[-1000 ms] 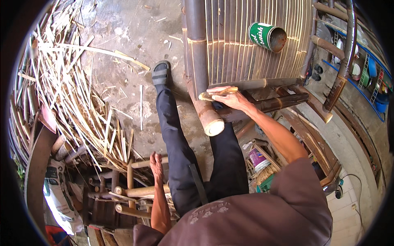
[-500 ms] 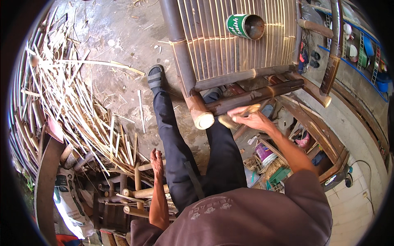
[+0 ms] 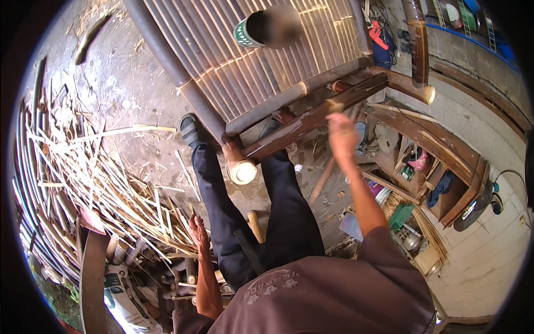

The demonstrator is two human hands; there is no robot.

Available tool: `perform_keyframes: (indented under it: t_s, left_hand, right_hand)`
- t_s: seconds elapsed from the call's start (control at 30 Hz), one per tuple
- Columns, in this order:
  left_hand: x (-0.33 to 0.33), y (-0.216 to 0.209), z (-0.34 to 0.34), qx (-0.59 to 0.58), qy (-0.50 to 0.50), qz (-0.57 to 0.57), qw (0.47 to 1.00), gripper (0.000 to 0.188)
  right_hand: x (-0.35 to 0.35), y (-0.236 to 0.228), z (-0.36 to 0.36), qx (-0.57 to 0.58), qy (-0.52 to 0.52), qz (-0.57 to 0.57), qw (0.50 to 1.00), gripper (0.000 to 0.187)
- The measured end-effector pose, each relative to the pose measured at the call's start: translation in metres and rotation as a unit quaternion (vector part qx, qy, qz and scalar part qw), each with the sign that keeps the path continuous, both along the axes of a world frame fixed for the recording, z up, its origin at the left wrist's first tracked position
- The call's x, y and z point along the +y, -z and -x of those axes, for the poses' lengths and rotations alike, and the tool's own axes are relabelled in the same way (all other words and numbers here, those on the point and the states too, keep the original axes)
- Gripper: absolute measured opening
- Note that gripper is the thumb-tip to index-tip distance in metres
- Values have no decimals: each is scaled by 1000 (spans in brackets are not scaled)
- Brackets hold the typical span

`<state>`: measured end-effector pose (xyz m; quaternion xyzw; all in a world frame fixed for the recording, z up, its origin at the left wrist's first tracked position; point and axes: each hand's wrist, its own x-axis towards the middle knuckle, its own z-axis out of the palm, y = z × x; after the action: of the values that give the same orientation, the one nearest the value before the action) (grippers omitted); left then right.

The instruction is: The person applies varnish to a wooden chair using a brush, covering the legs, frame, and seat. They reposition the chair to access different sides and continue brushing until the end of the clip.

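Observation:
My right hand [image 3: 343, 136] is closed around a paintbrush [image 3: 335, 105], blurred by motion. The pale bristles are at the dark, glossy bamboo rail [image 3: 311, 129] along the near end of a bamboo seat or bench; whether they touch it I cannot tell. Brown slats [image 3: 222, 44] with light gaps make up its surface. On them is a green and white can [image 3: 248, 33], its mouth facing right and its inside dark. My left hand [image 3: 198, 232] hangs out at my left side, fingers stretched and nothing in it, near a heap of bamboo strips [image 3: 128, 183].
Below the rail, a cut bamboo leg end [image 3: 243, 171] points toward my legs. At right a wooden frame [image 3: 445, 161] borders assorted items, including a green plastic piece [image 3: 400, 216]. Long bamboo poles [image 3: 33, 195] lie far left, with a white sack [image 3: 125, 300] nearer me.
My view has shifted, so the bench and can appear farther left and higher. My right hand has moved the brush up along the rail, away from the near leg end. My left hand stays out at the side.

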<state>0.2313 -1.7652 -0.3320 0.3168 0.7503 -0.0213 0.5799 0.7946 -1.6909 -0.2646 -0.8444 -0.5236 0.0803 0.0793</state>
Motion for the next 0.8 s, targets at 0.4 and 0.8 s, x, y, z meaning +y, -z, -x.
perform_keyframes:
  t_s: [0.4,0.8]
  left_hand:
    - [54,-26,-36,50,90,-75,992,52]
    - [30,-22,-46,78,134,-44,987,56]
  right_hand:
    - [107,20,-78,-70,-31,394,916,17]
    - [13,0,-109,180,-7,-102,978,12]
